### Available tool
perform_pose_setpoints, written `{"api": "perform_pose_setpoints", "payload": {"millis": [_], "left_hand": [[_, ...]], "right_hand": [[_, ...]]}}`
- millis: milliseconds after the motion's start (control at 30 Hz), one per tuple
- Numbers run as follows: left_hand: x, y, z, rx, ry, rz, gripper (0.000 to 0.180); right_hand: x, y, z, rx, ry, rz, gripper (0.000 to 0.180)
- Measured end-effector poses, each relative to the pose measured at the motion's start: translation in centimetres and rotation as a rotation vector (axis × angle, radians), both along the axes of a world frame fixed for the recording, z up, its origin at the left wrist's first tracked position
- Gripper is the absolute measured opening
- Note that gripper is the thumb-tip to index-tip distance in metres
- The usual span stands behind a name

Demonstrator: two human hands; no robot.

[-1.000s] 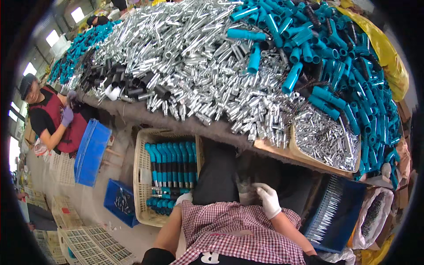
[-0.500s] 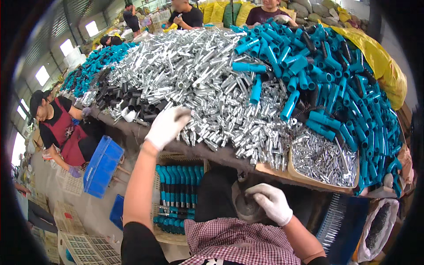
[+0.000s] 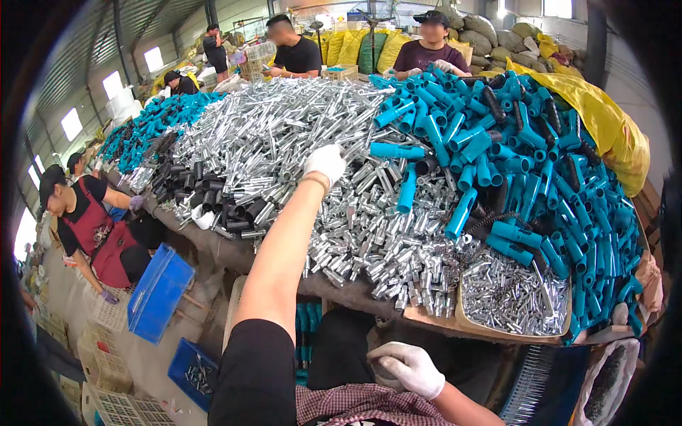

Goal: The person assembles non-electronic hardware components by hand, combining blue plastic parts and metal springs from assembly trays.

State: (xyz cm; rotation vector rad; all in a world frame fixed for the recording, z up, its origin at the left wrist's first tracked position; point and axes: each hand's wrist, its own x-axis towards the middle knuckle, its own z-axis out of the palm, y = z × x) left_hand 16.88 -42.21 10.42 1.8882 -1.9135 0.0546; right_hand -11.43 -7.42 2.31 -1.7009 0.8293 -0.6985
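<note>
My left hand (image 3: 326,165), in a white glove, reaches over the big heap of shiny metal tubes (image 3: 263,131) and touches its middle. Its fingers look curled down into the heap, and what they grip is hidden. Low by my lap, my gloved right hand (image 3: 410,369) has its fingers bent inward near a dark grey rounded object, mostly covered by the hand. Whatever lies in those fingers does not show. Short metal fittings (image 3: 383,248) cover the near side of the heap. Teal plastic handles (image 3: 526,163) are piled at the right.
Small metal pins fill a shallow tray (image 3: 463,302) at the near right table edge. Black sleeves (image 3: 192,186) lie left. A blue bin (image 3: 160,284) stands by a seated co-worker (image 3: 99,227). Under my left arm, a crate holds teal-handled pieces (image 3: 305,334). Other people work across the table.
My left hand has moved right and farther over the metal tubes. My right hand has shifted slightly left, still low by my lap. The whole view has tilted up a little.
</note>
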Motion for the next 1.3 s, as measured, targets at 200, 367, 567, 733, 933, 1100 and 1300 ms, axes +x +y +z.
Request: {"api": "perform_pose_setpoints", "payload": {"millis": [200,367,567,733,933,1100,1300], "left_hand": [[0.5,0.7,1.7,-0.078,0.2,-0.131,0.036],[3.2,5.2,1.7,-0.188,0.253,-0.032,0.043],[1.8,7.0,-1.0,0.026,-0.091,0.024,0.047],[2.3,10.1,-0.2,-0.074,-0.025,0.14,0.043],[-6.1,25.6,-4.3,-0.186,0.821,-0.106,0.021],[-12.7,40.0,-9.6,0.009,0.826,-0.317,0.033],[-12.5,41.0,-7.8,0.239,0.605,-0.363,0.03]], "right_hand": [[-0.1,0.4,-0.4,0.132,-0.02,0.027,0.024],[-1.7,1.2,-2.2,0.224,-0.068,-0.096,0.026],[0.5,1.8,-1.0,0.09,-0.072,0.049,0.026],[-0.8,3.6,-1.2,0.17,-0.138,0.024,0.028],[-1.5,4.0,-2.4,0.538,-0.528,-0.206,0.049],[0.5,4.0,-3.8,0.71,-0.893,-0.202,0.056],[-3.9,5.0,-3.0,0.138,-0.121,-0.498,0.026]]}}
